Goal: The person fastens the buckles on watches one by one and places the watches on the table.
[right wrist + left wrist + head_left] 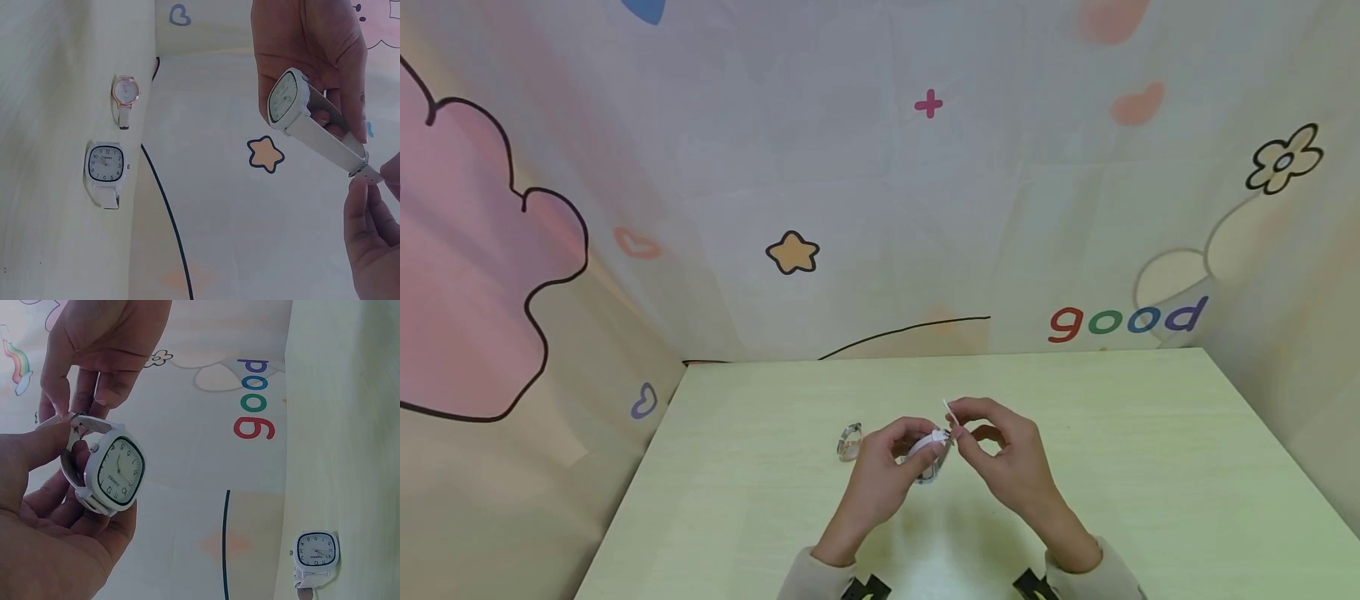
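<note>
A white wristwatch point(120, 472) with a square dark-rimmed dial is held up between both hands. My left hand point(883, 471) grips it, with fingers inside and around the strap loop. My right hand point(1011, 458) pinches the free end of the white strap point(331, 144), right by the metal buckle point(358, 169). In the right wrist view, the strap runs through or against that buckle; fingertips partly hide how far. The dial faces away from the right hand.
On the table point(700, 500) stand a second square white watch point(106, 164) and a smaller rose-gold-rimmed watch point(126, 92) with a pale strap, side by side. A printed cloth point(887, 208) hangs behind the table's back edge.
</note>
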